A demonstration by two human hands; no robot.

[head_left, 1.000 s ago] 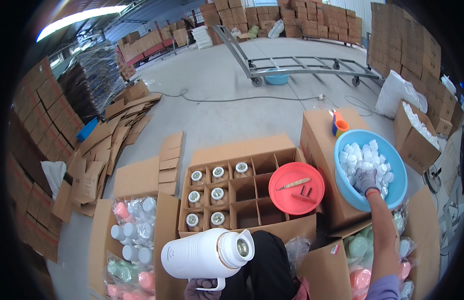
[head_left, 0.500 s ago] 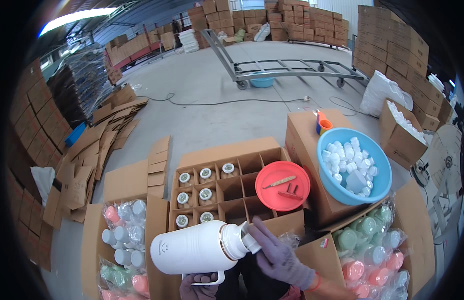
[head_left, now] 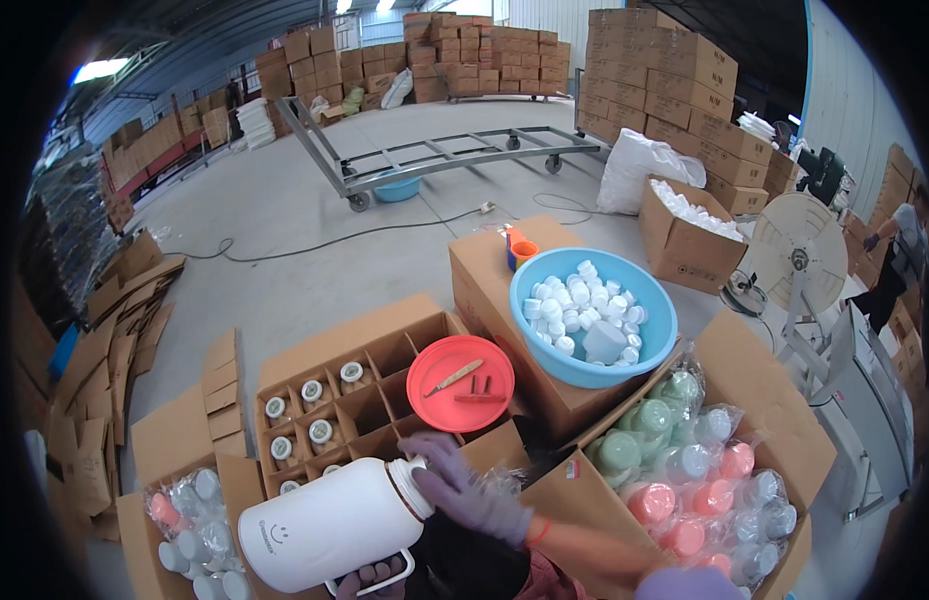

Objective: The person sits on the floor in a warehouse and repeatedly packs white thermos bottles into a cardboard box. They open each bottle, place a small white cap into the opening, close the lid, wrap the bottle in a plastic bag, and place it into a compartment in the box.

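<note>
A large white insulated jug (head_left: pixel 325 525) with a smile mark lies tilted before me, its mouth to the right. My gloved left hand (head_left: pixel 370 580) is closed round its handle, partly hidden beneath it. At the jug's mouth is my gloved right hand (head_left: pixel 460 490), fingers bent over the rim and slightly blurred; what they grip is hidden. Just beyond is a divided carton (head_left: pixel 385 365) with jugs in several compartments. A red round lid or plate (head_left: pixel 435 412) rests on it, carrying a wooden-handled hooked tool (head_left: pixel 455 377) and small red pieces (head_left: pixel 480 398).
A blue basin (head_left: pixel 653 355) of white caps stands on a carton (head_left: pixel 485 290), beside an orange-and-blue tape dispenser (head_left: pixel 522 252). Open cartons of bagged coloured cups (head_left: pixel 685 465) flank me. Farther off are a metal trolley (head_left: pixel 455 155), a floor cable (head_left: pixel 355 232), stacked boxes and a person (head_left: pixel 897 250).
My view has swung to the right, and a person at the far right has come into it. The white piece earlier seen between my right hand and the jug's mouth is now hidden by the fingers.
</note>
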